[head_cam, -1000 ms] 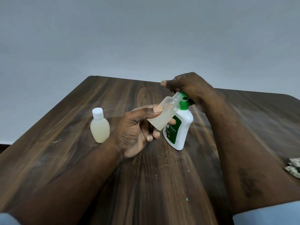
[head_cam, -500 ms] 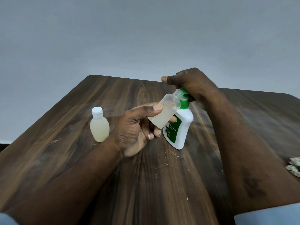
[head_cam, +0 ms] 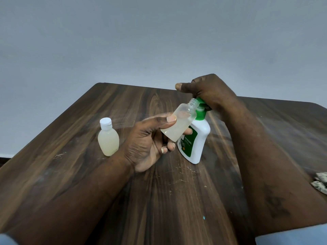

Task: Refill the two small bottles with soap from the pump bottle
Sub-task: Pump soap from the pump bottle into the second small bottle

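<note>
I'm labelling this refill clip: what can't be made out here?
Head view:
Spout of the pump bottle: hidden by the right hand and the neck of the open small bottle, so soap flow is unseen.
Its label: partly behind that bottle, print too small.
Mottled object at right edge: cut off by the frame.

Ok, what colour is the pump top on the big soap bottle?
Green pump top, above the white pump bottle; clearest in the head view.

In view are one wooden table [head_cam: 177, 209], one pump bottle [head_cam: 200, 137], two small bottles, the capped small bottle [head_cam: 108, 140] well left of it and the uncapped small bottle [head_cam: 180, 122] at its nozzle, two hands, the left hand [head_cam: 146, 144] just left of it and the right hand [head_cam: 210, 91] atop it, and one patterned scrap [head_cam: 321, 182] far to its right.
</note>
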A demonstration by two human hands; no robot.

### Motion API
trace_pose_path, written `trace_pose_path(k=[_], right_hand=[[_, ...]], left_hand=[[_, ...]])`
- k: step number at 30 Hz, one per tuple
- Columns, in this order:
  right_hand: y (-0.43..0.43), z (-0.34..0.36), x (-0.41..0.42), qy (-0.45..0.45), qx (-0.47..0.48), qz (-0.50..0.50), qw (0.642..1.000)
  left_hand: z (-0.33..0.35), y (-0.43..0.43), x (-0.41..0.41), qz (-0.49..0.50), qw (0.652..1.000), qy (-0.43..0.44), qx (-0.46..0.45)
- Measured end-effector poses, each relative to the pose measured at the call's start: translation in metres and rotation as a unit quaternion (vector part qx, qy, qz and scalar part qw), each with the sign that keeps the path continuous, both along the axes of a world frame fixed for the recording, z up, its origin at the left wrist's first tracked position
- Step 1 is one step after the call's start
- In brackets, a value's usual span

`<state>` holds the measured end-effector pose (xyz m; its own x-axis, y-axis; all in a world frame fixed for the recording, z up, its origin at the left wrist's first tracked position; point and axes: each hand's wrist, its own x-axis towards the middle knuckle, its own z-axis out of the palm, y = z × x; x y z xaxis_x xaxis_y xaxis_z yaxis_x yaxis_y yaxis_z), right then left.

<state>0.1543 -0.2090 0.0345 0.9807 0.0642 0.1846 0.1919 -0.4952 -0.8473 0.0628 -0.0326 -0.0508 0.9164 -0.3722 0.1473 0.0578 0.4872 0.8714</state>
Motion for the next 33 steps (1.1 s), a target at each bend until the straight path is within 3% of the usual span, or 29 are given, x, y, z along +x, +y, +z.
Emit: trace_pose_path(k=[33], right_hand=[[0.0008, -0.0029, 0.0028, 0.023, -0.027, -0.005, 0.999]], left_hand=[[0.0002, -0.0007, -0.0003, 0.011, 1.000, 0.009, 0.015]])
